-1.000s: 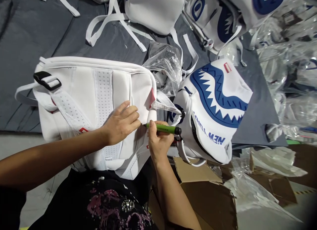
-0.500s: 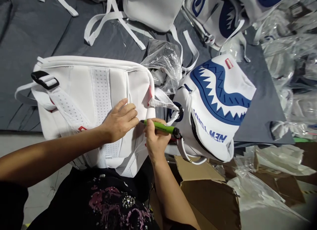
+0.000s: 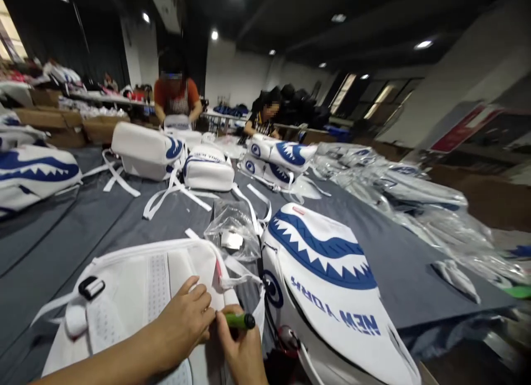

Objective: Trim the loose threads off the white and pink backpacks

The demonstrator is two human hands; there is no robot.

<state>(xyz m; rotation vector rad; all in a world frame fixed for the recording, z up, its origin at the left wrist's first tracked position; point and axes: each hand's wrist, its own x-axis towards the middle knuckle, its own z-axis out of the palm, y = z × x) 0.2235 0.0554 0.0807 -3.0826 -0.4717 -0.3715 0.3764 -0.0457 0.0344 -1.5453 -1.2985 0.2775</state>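
Note:
A white backpack (image 3: 182, 258) lies with its straps and padded back panel facing up in front of me. My left hand (image 3: 188, 313) rests on it, fingers curled and pressed together at the edge of the side panel, gripping the fabric there. Close beside it, my right hand (image 3: 243, 346) is closed around a green marker pen (image 3: 238, 321) with a black end. The pen points left toward my left fingertips; its tip is hidden. Just right of it lies a second backpack (image 3: 327, 285) with a blue shark-mouth print and "NEW YORK" lettering.
A crumpled clear plastic bag (image 3: 234, 230) lies behind the backpacks. Further back on the grey table cover (image 3: 398, 252) are several white backpacks (image 3: 143, 152). Plastic-wrapped bags (image 3: 423, 191) are piled along the right. Two people (image 3: 178, 97) work across the table.
My view has tilted up, bringing the room and the people into sight. Both hands stay together on the backpack, and the pen is still in my right hand.

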